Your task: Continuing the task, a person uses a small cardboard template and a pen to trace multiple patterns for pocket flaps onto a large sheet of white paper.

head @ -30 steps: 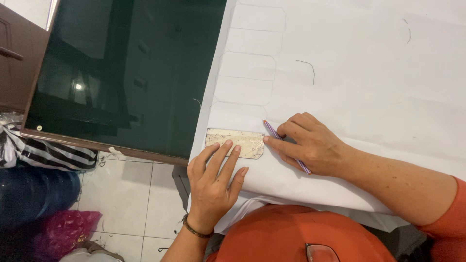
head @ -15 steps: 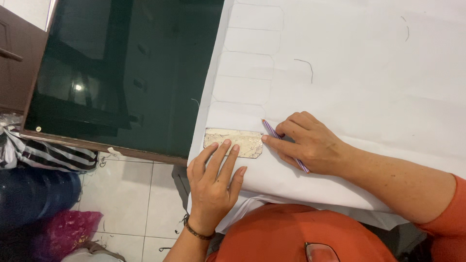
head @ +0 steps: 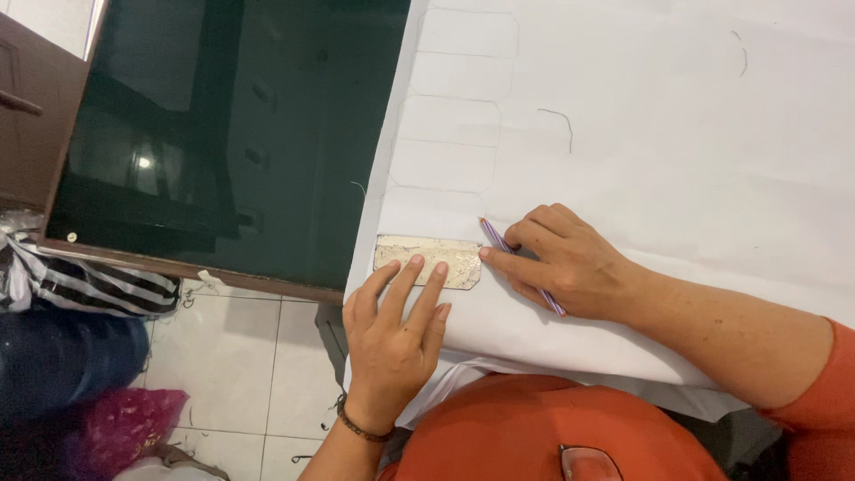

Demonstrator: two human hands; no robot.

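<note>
1. Left hand (head: pixel 392 343): fingers (head: pixel 412 272) spread slightly apart and laid flat, their tips pressing down on the template; nothing is grasped. A dark beaded bracelet (head: pixel 358 429) circles the wrist.
2. Template (head: pixel 427 261): a flat, worn, pale-gold rectangular piece with clipped corners and a mottled surface. It lies on the white sheet near that sheet's left edge, close to the table's near edge, between the two hands.
3. Right hand (head: pixel 565 263): fingers closed together around the pencil, the forefinger tip touching the template's right end.
4. Pencil (head: pixel 521 265): slim, purple-and-white striped, held slanting, its point just beside the template's upper right corner.
5. White sheet (head: pixel 659 134): large, smooth, matte fabric or paper; which of the two cannot be told. It covers the right part of the table and hangs over the near edge. It bears a column of faint outlines of the template's shape running away from the template, and a few short curved marks further right.
6. Table (head: pixel 232 134): dark green glossy glass top, reflecting a lamp, in a brown wooden frame.
7. Orange garment (head: pixel 552 428): worn by the person, with sleeve at lower right.
8. Floor (head: pixel 240 356): pale tiles, scattered thread scraps.
9. Beside the table's left corner: striped black-and-white cloth (head: pixel 80 281); below it a dark blue bundle (head: pixel 62 356) and a pink bag (head: pixel 120 428), contents not visible.
</note>
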